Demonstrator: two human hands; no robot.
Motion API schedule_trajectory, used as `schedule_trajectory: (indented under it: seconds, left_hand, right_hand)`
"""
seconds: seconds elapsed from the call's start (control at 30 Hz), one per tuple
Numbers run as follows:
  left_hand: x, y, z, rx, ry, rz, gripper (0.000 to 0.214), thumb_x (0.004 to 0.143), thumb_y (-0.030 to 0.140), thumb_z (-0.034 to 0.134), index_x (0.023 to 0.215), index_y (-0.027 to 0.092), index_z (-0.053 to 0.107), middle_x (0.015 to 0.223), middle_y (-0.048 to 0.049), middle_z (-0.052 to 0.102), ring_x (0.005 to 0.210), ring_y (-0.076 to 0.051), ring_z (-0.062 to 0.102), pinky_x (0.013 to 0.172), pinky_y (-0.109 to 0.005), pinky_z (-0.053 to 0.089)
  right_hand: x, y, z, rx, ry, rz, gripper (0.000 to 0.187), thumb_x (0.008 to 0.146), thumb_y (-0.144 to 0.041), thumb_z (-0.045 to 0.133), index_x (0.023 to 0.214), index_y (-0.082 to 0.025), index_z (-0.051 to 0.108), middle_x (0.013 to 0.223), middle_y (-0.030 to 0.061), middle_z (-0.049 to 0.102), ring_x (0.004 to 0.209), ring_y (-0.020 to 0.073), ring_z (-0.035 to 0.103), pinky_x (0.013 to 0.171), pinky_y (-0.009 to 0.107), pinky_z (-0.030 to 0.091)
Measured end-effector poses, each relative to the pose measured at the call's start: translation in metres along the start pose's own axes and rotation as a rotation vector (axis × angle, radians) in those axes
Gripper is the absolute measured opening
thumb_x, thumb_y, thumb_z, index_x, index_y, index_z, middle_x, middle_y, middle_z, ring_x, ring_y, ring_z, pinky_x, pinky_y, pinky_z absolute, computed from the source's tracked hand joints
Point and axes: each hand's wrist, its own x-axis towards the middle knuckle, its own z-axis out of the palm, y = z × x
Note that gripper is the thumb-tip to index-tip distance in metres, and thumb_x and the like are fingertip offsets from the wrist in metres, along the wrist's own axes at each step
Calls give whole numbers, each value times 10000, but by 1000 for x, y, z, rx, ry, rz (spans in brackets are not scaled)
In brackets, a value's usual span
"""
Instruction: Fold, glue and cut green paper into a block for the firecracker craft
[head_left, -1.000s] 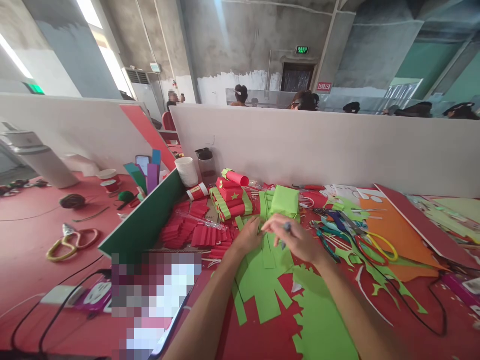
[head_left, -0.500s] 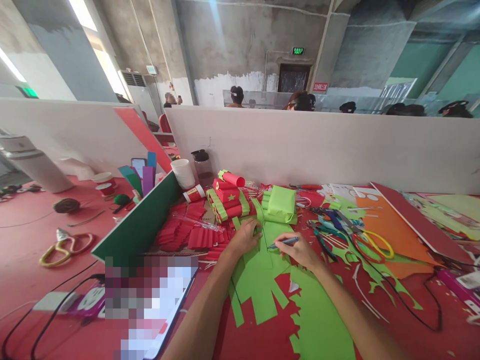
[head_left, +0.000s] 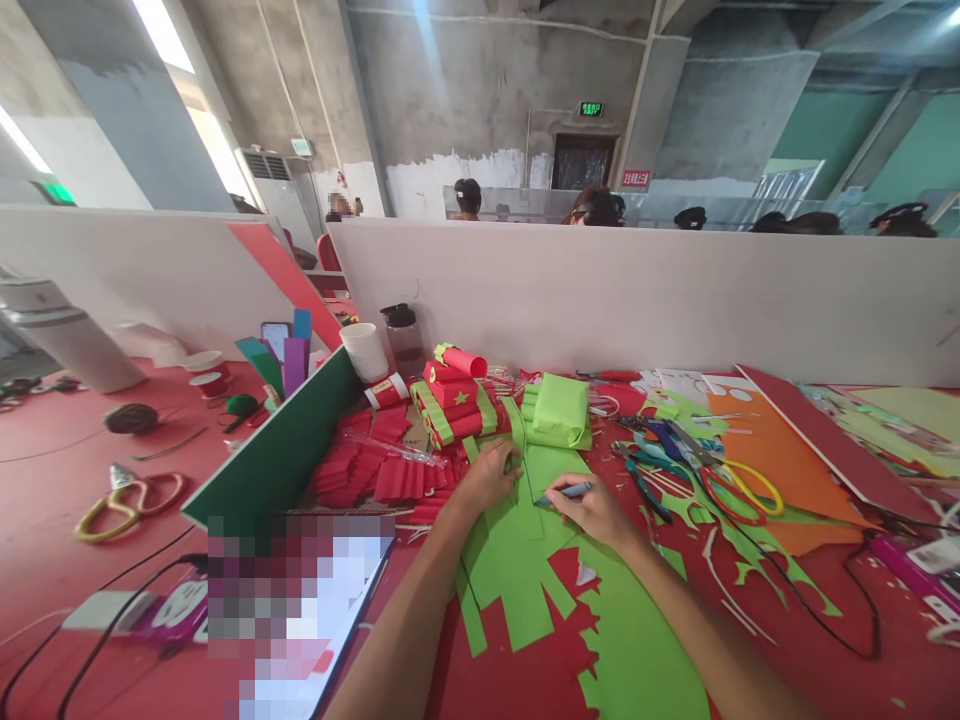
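My right hand (head_left: 592,510) is closed around a grey-blue pen (head_left: 574,490), its tip on a bright green paper sheet (head_left: 517,560) with thin dark lines and a jagged cut edge. Beside it, my left hand (head_left: 489,478) presses on the same paper with curled fingers, next to a narrow green strip (head_left: 515,422); its fingertips are partly hidden. Just beyond the hands sit a green paper-wrapped block (head_left: 561,408) on green rolls and a red-and-green paper model (head_left: 454,400) with a star. A second green sheet (head_left: 649,620) lies under my right forearm.
Scissors with red and yellow handles (head_left: 742,490) and teal-handled pliers (head_left: 645,480) lie at the right on paper scraps. Folded red paper (head_left: 405,477) sits left, near a dark green board (head_left: 285,440). A lit tablet (head_left: 330,610) lies front left. A white partition (head_left: 637,300) stands behind.
My right hand and the pen have moved slightly toward me across the green paper. The left hand stays in place on the sheet. The whole view has shifted a little.
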Motion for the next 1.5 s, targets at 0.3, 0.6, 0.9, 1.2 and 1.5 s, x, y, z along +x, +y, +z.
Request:
schedule_trajectory:
  seconds: [0.3, 0.6, 0.9, 1.2, 1.5]
  left_hand:
    - [0, 0, 0, -6, 3, 1, 203, 771, 164, 671, 969, 180, 631, 1024, -90, 674, 1017, -250, 619, 927, -371, 496]
    - [1, 0, -1, 0, -7, -8, 211, 774, 167, 674, 982, 165, 635, 1031, -107, 675, 1015, -268, 621, 928, -393, 496]
    - [1, 2, -2, -6, -6, -11, 211, 773, 163, 675, 981, 160, 637, 1027, -106, 676, 1009, -259, 618, 925, -388, 494]
    - [1, 2, -2, -16, -2, -20, 208, 762, 165, 678, 964, 177, 637, 1024, -100, 679, 1019, -265, 623, 931, -385, 499]
    - [1, 2, -3, -20, -7, -32, 218, 768, 185, 679, 983, 180, 643, 1062, -110, 678, 1039, -274, 620, 940, -401, 498]
  right_hand:
    - [0, -1, -1, -45, 5, -22, 274, 854, -413, 614, 755, -174, 705, 651, 22, 689, 485, 133, 591, 458, 212, 406]
    - [-1, -4, -2, -47, -32, -13, 259, 830, -388, 629, 724, -169, 716, 618, 19, 683, 461, 120, 557, 444, 205, 385]
    - [-3, -10, -5, -74, -90, -46, 239, 817, -357, 641, 703, -165, 726, 599, 14, 675, 493, 123, 548, 456, 205, 360]
    - [-4, -13, -6, -86, -143, -49, 211, 804, -324, 647, 694, -165, 730, 587, 16, 669, 517, 130, 549, 469, 210, 355]
    - [-4, -14, -7, -84, -169, -42, 203, 800, -318, 648, 700, -165, 737, 599, 16, 678, 535, 134, 560, 479, 212, 357]
